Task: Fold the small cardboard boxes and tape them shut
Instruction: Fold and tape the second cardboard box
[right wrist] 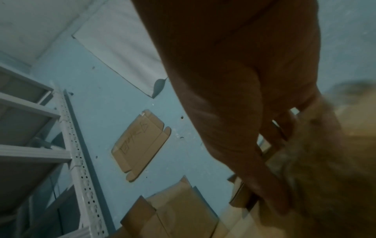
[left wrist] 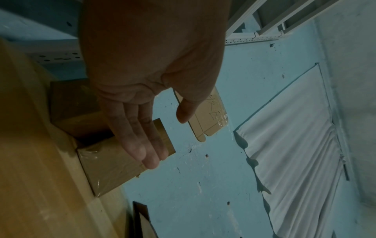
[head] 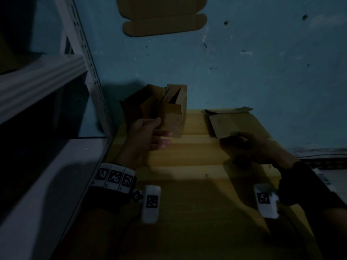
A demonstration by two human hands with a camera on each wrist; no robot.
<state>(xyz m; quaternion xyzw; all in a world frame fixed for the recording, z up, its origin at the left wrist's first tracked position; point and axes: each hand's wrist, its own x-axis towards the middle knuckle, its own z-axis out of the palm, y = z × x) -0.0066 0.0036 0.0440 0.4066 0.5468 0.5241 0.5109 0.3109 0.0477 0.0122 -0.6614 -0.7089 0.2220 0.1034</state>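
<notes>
We see the left hand (head: 148,134) with its fingers straight and relaxed, held out beside a taped cardboard box (head: 173,117) that stands at the far edge of the yellow wooden desk (head: 187,184), against the blue wall (head: 244,62). In the left wrist view the fingertips (left wrist: 150,161) lie in front of that box (left wrist: 107,167), whose near face is covered in shiny clear tape; whether they touch it we cannot tell, and the thumb stands apart, gripping nothing. Just left of the taped box, more folded cardboard (head: 135,104) leans in shadow.

The right hand (head: 249,147) is dark and blurred. It rests at the near edge of a flat, unfolded cardboard box (head: 225,122) that lies on the desk to the right of the taped box, well apart from it. Its fingers look curled at that edge, but we cannot tell for sure whether they grip the cardboard.

Above the taped box, a flat cardboard blank (head: 163,15) is stuck to the wall. To the left of the desk stands a white metal shelf rack (head: 90,72).
</notes>
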